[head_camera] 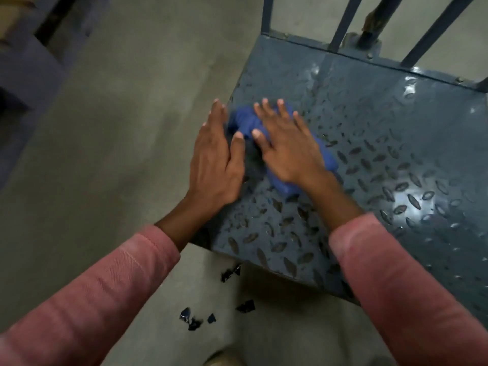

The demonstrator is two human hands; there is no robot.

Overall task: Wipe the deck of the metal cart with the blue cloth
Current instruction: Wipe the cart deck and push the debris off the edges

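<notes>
Head view: the right hand [286, 151] lies flat, fingers spread, pressing the bunched cloth [244, 121] onto the deck [383, 159] by its left edge; a broad palm drives the wipe, I'd say. The left hand [214, 159], fingers straight, holds nothing and sits just beside the cloth at that edge, likely as a guard. Dark shards [232, 272] lie on the floor nearby.

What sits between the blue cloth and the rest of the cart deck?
Nothing visible. The right hand presses flat on the blue cloth near the left edge of the deck, with the left hand open beside it. Rightward and up to the upright bars, the deck is bare tread plate. Dark shards lie on the floor, not on it.
</notes>
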